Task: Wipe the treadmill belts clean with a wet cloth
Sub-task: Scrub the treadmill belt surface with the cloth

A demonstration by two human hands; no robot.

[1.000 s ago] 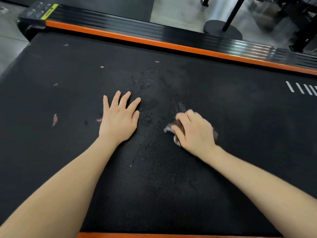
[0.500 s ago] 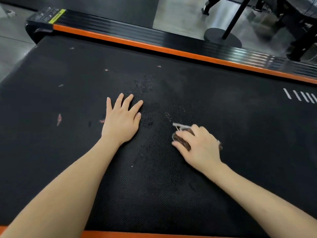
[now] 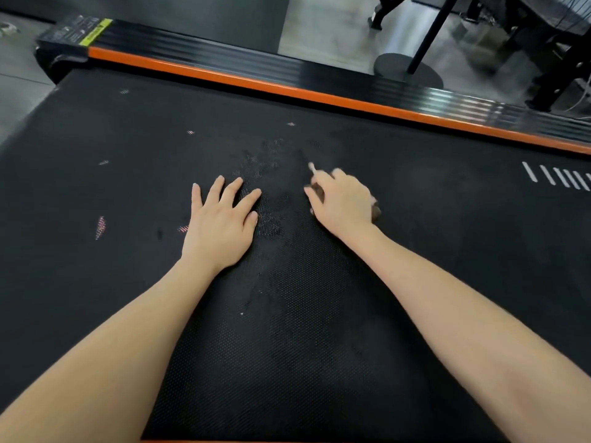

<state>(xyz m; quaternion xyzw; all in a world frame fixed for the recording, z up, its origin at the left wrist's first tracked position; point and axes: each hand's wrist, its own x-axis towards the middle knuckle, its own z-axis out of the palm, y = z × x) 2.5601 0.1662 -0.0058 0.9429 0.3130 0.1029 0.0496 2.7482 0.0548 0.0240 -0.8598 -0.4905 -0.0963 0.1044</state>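
Black treadmill belt point(image 3: 415, 251) fills the view, with an orange rail point(image 3: 287, 89) along its far edge. Your left hand point(image 3: 220, 225) lies flat on it, fingers spread, holding nothing. Your right hand point(image 3: 342, 203), blurred, curls over the dark cloth point(image 3: 376, 210), mostly hidden, at mid-belt.

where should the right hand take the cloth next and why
Probably a short sweep left and slightly forward. The right hand holds the dark cloth against the belt, and the pale speckled patch lies just beside it, between it and the left hand, which rests flat on the belt. That patch looks unwiped.
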